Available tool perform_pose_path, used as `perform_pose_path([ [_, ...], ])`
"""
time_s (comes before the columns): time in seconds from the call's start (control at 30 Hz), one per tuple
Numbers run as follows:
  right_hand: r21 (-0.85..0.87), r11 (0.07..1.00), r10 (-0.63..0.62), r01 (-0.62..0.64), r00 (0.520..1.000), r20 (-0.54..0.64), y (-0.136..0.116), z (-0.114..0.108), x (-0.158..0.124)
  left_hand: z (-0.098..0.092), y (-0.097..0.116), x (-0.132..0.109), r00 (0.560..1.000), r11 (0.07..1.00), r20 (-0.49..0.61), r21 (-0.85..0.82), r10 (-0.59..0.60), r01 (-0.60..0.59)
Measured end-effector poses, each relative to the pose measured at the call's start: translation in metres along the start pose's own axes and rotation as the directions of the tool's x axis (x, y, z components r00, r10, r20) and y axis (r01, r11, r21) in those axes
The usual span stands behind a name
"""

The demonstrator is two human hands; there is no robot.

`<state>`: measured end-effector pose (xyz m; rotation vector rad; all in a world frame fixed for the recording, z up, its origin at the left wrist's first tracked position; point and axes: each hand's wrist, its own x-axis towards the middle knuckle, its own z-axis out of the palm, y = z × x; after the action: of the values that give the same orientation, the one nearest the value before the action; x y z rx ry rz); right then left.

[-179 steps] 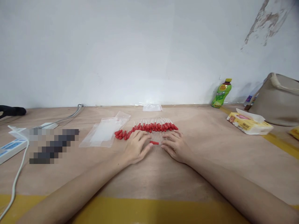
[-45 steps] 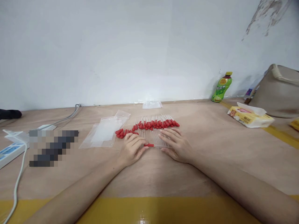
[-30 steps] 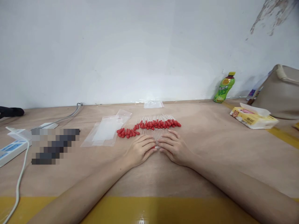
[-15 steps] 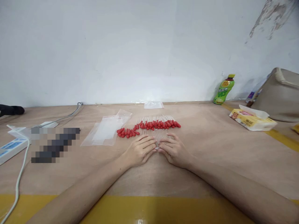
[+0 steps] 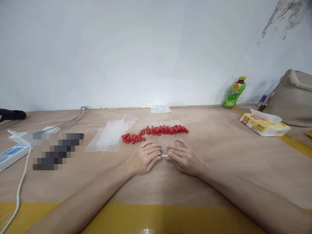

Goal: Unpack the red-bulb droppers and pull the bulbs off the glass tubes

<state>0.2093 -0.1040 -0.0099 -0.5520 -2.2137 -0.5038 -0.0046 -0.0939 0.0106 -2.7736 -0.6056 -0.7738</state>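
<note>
Head camera, and there you are, both hands low over the desk (image 5: pixel 156 187), fingertips nearly meeting! Your left hand (image 5: pixel 145 157) has its fingers closed on one side of a clear tube (image 5: pixel 164 156); your right hand (image 5: pixel 184 157) pinches the other. Just a short glassy stretch shows between them, lying crosswise, presumably so each side gets a steady hold. Whether a red end sits inside your left fingers, I can't tell; they cover it.

Right beyond your fingertips, loose clear tubes (image 5: pixel 167 140) lie side by side, likely for easy picking. Off your left knuckles, a small heap of red bulbs (image 5: pixel 133 138) rests near, handy for that side, it seems. Farther out runs the row of red-ended tubes (image 5: pixel 165 130), red toward you, pale stems toward the wall, apparently lined up to stay sorted. Plastic bags (image 5: pixel 110 133) lie flat and overlapping to the left, probably parked out of your elbows' way.
</note>
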Motion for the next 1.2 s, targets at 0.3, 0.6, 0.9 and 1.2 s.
perform_pose_path([
  [0.3, -0.065, 0.994, -0.085, 0.087, 0.996, 0.028, 0.003, -0.008, -0.003, 0.001, 0.001, 0.001, 1.0, 1.0, -0.004, -0.024, 0.014, -0.014],
  [0.6, -0.126, 0.963, 0.232, -0.237, 0.971, -0.059, 0.027, -0.019, -0.016, -0.014, -0.035, -0.016, 0.937, 0.961, -0.226, 0.009, -0.267, 0.276],
  [0.9, -0.103, 0.939, 0.338, -0.329, 0.938, 0.075, 0.014, -0.003, -0.007, -0.035, -0.07, -0.03, 0.739, 0.743, -0.251, 0.1, -0.625, 0.662],
  [1.2, -0.065, 0.922, 0.382, -0.382, 0.924, -0.003, 0.015, -0.007, 0.005, -0.032, -0.076, -0.033, 0.769, 0.754, -0.132, 0.154, -0.625, 0.639],
])
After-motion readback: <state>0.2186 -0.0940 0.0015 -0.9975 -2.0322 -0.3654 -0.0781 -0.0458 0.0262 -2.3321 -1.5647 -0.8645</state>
